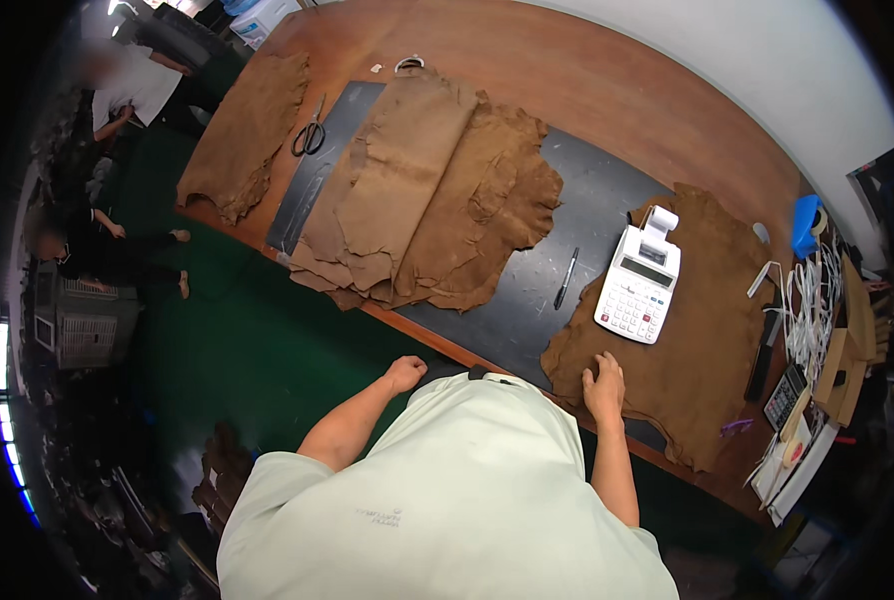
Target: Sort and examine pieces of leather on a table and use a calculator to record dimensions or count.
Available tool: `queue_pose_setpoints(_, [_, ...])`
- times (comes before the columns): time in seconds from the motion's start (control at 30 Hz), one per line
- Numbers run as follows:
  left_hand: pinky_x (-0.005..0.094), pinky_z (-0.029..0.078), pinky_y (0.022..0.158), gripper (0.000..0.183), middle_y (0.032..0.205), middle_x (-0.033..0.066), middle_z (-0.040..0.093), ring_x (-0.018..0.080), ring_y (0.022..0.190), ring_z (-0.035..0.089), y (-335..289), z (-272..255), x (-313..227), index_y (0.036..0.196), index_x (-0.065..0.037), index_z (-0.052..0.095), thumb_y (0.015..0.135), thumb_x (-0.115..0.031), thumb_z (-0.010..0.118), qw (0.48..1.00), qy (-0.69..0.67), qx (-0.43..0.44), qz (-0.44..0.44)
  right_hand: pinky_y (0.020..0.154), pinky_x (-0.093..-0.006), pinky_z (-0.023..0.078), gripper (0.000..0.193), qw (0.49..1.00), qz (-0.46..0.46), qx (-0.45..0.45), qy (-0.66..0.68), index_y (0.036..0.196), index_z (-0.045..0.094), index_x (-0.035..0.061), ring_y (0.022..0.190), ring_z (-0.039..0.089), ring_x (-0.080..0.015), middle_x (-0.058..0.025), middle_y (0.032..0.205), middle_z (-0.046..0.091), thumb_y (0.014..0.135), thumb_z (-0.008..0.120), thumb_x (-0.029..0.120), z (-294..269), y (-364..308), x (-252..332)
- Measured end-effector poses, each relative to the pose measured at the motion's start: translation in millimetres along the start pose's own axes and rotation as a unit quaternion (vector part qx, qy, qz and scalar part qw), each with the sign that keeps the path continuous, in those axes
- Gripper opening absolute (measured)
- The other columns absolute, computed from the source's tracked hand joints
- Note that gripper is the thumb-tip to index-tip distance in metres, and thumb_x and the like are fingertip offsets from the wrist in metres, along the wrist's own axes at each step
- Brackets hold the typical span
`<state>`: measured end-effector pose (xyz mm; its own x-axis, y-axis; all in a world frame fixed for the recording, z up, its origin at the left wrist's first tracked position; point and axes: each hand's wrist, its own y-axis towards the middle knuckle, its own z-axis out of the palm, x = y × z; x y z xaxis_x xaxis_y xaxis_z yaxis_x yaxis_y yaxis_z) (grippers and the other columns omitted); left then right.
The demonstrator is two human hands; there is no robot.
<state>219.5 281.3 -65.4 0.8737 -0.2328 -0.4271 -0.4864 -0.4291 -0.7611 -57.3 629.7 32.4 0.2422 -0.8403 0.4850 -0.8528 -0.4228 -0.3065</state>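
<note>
My right hand [605, 388] rests at the near edge of a brown leather hide [707, 370], fingers apart and holding nothing. On that hide, just beyond the fingertips, sits a white printing calculator [639, 285] with a paper roll on top. My left hand [405, 374] is beside my body near the table's front edge, its fingers curled closed; nothing shows in it. A stack of brown hides [467, 220], with a paler piece folded over, covers much of the dark cutting mat [577, 180]. Between stack and calculator lies a black pen [567, 278].
Scissors [309, 137] and another hide [247, 135] lie on the left of the wooden table [487, 40]. White cables [812, 310], a blue tape dispenser [807, 228] and a dark calculator [785, 395] crowd the right end. Two people [132, 90] are at the far left.
</note>
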Motion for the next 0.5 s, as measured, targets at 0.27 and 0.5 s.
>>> queue_pose_setpoints(0.27, [0.0451, 0.051, 0.094, 0.037, 0.11, 0.0228, 0.07, 0.0388, 0.107, 0.065, -3, -25, -65, 0.105, 0.0, 0.073, 0.093, -0.032, 0.059, 0.987, 0.13, 0.058, 0.074, 0.111, -0.0431, 0.04, 0.042, 1.0, 0.014, 0.015, 0.011, 0.128, 0.06, -0.0023, 0.132, 0.049, -0.0378, -0.0211, 0.142, 0.053, 0.09, 0.065, 0.015, -4, 0, -11])
queue_pose_setpoints(0.5, [0.0428, 0.054, 0.079, 0.032, 0.093, 0.0221, 0.072, 0.0347, 0.089, 0.071, -17, -51, -137, 0.099, 0.001, 0.071, 0.096, -0.028, 0.059, 0.983, 0.106, 0.075, 0.13, 0.096, -0.0462, 0.051, 0.041, 0.996, -0.022, -0.044, 0.074, 0.131, 0.057, 0.0016, 0.118, 0.059, -0.0394, -0.018, 0.146, 0.049, 0.094, 0.061, 0.018, -15, 32, 12])
